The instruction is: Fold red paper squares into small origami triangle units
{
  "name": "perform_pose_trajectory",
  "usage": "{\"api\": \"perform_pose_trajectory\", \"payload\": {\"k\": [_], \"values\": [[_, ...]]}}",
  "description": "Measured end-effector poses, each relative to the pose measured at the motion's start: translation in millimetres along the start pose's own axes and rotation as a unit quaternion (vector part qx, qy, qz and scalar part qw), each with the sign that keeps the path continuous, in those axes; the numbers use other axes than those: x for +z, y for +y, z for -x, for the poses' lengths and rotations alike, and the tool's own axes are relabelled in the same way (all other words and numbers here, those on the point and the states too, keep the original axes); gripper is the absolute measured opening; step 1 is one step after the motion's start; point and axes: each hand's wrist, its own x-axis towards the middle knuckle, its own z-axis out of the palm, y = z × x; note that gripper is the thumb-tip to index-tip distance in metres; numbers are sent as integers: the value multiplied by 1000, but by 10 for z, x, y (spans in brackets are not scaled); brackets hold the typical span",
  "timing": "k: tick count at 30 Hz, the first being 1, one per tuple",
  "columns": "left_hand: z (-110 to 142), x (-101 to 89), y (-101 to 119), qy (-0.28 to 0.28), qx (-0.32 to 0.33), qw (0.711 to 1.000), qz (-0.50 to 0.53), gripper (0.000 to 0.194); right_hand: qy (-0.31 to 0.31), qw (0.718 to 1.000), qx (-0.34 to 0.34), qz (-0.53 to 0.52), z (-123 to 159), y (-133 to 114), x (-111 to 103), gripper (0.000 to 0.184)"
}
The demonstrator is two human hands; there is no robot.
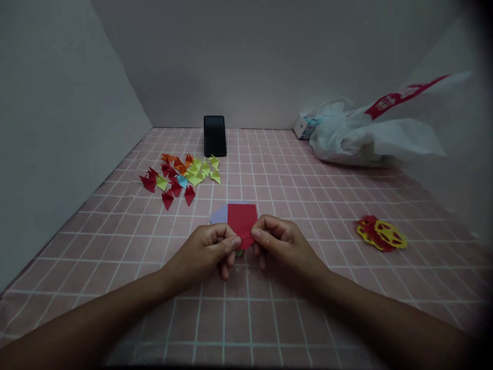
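Note:
My left hand (217,249) and my right hand (283,244) are close together at the middle of the table, thumbs on top. Between them they pinch a small piece of red paper (246,240) that shows a crease near its lower part. Red of the same shade (242,216) extends behind the fingers as a flat square; I cannot tell whether it is one sheet with the pinched piece. Lavender paper (219,215) shows beneath it on the left. A bit of green peeks out under the pinched paper. The fingertips underneath are partly hidden.
Folded paper birds (181,177) in red, orange, yellow and blue lie at the left. A black phone (214,136) leans at the back. At the back right sit a white plastic bag (354,139) and a small box (302,127). Red and yellow cutouts (381,235) lie at right.

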Motion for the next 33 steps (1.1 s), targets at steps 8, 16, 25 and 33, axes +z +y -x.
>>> {"api": "perform_pose_trajectory", "payload": {"k": [8,16,25,33], "values": [[5,-20,-2,14,2,1000,-1,27,23,999,-18,27,-33,-32,-34,27],[3,-28,11,11,20,1000,5,27,43,998,-26,35,-32,-73,-41,26],[-20,-98,-51,172,250,926,-226,13,62,998,-28,-2,-115,-82,-90,29],[-4,-47,-79,127,371,854,-342,5,-11,997,44,-70,-19,-34,14,31]]}}
